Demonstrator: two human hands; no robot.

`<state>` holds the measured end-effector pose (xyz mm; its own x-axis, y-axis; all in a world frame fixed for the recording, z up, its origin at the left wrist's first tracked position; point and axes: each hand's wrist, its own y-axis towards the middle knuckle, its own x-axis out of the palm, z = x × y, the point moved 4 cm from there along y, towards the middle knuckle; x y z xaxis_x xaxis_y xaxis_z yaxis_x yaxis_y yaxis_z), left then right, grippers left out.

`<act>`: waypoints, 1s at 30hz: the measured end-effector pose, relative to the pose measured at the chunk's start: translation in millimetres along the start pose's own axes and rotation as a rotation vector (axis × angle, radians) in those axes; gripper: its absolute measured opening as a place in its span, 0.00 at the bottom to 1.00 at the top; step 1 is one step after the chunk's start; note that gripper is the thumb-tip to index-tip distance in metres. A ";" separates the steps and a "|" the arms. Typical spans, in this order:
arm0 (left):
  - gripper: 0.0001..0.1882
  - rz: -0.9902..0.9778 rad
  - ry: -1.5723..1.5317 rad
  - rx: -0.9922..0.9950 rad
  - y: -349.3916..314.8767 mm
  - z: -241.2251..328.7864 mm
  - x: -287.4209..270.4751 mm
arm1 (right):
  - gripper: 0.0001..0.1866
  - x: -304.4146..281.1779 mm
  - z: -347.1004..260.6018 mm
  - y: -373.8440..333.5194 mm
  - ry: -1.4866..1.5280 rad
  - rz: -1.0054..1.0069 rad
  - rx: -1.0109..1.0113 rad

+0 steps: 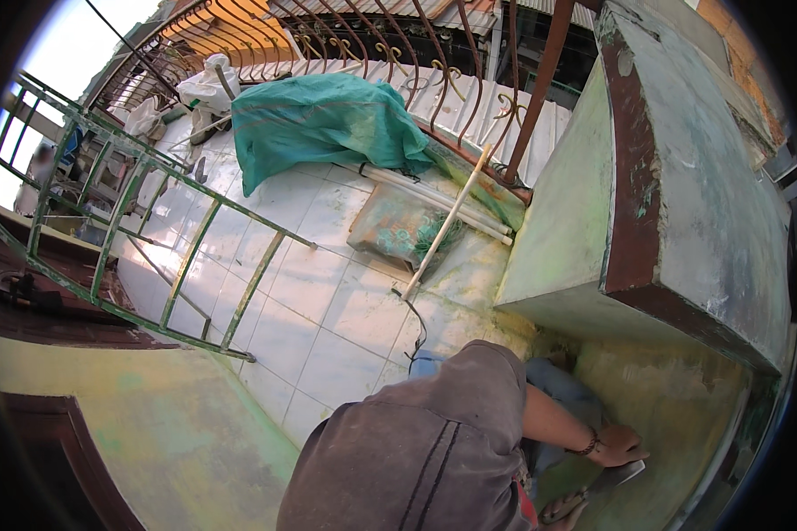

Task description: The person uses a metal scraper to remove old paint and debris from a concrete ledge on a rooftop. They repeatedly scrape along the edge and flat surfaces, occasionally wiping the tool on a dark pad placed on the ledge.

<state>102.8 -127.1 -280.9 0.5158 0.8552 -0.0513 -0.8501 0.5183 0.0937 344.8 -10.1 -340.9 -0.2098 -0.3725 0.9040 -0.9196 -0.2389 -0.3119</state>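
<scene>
A brown-grey sleeve leads to my left forearm, which reaches across to the right, a dark bracelet at its wrist. My left hand (pixel 620 446) is closed at a scraper (pixel 613 478), a flat dark tool with a pale edge. That edge lies against the yellowish, stained wall (pixel 664 407) under a ledge. Curled fingers of my right hand (pixel 563 509) show at the tool's lower end, near the picture's bottom edge; the rest of it is hidden. Blue-grey trouser cloth (pixel 562 394) shows behind my forearm.
A worn concrete ledge (pixel 549 203) with a brown edge juts out above my hands. Behind stand a wooden stick (pixel 447 221), white pipes (pixel 452 203), a plastic-wrapped block (pixel 394 221) and a green tarp (pixel 319 124). A green metal ladder (pixel 190 265) lies left; brown railings (pixel 398 44) line the back.
</scene>
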 end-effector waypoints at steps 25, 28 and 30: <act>0.32 -0.594 0.160 0.144 -27.9 3.4 44.0 | 0.20 54.0 84.6 9.6 -0.340 0.574 -0.531; 0.30 -0.553 0.219 0.156 -29.2 8.5 40.1 | 0.20 50.3 86.3 12.2 -0.324 0.552 -0.501; 0.27 -0.495 0.230 0.152 -31.7 5.9 43.7 | 0.20 53.0 86.8 12.3 -0.349 0.541 -0.499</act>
<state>153.0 -106.2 -280.2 0.7977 0.4985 -0.3393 -0.4795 0.8656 0.1443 351.2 -110.7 -322.2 -0.6278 -0.5995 0.4965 -0.7774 0.4513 -0.4382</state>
